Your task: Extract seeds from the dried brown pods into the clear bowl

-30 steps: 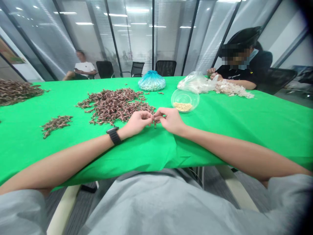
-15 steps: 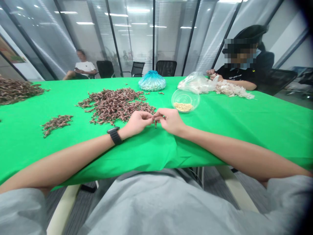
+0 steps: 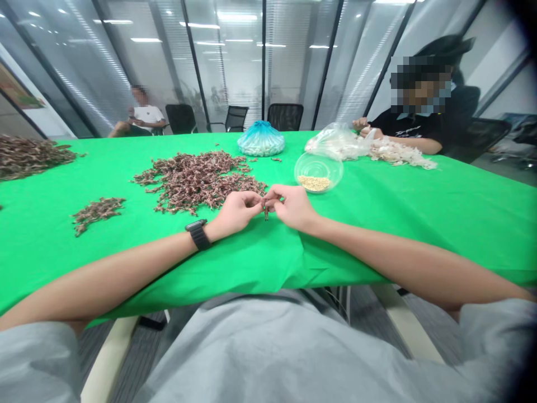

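Left hand point(image 3: 237, 212) and right hand point(image 3: 293, 208) with fingers closed, pinching a tiny dark-brown dried sliver point(image 3: 265, 212); a loosened pinch could drop it onto the green cloth-covered worktop point(image 3: 377, 235) or into the reddish-brown dried heap point(image 3: 197, 182) nearby.

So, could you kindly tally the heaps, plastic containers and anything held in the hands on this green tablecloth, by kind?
Brown heaps, far left, centre, nearer left: 3
Pale heap: 1
Plastic bags, blue-tinted and clear: 2
Clear tub: 1
Brown piece between left hand and right hand: 1
Total: 8

I can't quite make out the tiny dark-brown sliver point(image 3: 265, 212); the shaggy brown heap point(image 3: 29, 159) runs off my left edge.
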Available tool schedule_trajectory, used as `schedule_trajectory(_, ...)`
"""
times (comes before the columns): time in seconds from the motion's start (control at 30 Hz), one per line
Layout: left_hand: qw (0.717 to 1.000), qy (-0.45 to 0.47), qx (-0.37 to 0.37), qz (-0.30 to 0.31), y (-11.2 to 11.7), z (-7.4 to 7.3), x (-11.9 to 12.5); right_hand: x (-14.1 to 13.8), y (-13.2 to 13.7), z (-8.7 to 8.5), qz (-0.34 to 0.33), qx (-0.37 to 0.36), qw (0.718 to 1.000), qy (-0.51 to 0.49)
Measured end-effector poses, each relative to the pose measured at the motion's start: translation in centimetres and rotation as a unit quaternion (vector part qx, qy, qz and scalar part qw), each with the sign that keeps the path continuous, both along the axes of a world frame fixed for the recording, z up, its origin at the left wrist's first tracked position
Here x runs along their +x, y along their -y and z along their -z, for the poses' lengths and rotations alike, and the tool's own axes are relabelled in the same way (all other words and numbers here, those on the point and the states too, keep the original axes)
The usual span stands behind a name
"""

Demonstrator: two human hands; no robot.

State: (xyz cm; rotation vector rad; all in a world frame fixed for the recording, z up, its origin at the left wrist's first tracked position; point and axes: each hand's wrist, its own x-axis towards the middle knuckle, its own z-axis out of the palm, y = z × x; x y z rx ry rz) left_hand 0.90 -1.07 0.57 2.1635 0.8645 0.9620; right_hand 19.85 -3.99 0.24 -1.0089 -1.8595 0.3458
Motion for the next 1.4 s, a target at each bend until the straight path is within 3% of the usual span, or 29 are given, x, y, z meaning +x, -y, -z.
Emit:
schedule_trajectory(0.47,0.999,-0.042,0.034,-0.003,0.35,-0.23,-0.16,-0.21,-0.39,0.6,-0.017,-0.069,0.995,-0.075)
schedule_trajectory(0.7,0.999,-0.027,0.031,0.004,0.27,-0.22,-0.09,-0.31,-0.82,0.67,-0.047,-0.142,0.975,-0.164)
schedule_trajectory(0.97,1.0,0.005,-0.014,0.015,-0.23,-0.02,-0.03,0.07,-0.94,0.7,-0.045,-0.094,0.985,-0.135)
schedule_trajectory(1.4,1.0,-0.007,0.018,-0.004,0.61,-0.41,0.05,-0.48,-0.91,0.77,-0.06,-0.149,0.965,-0.207)
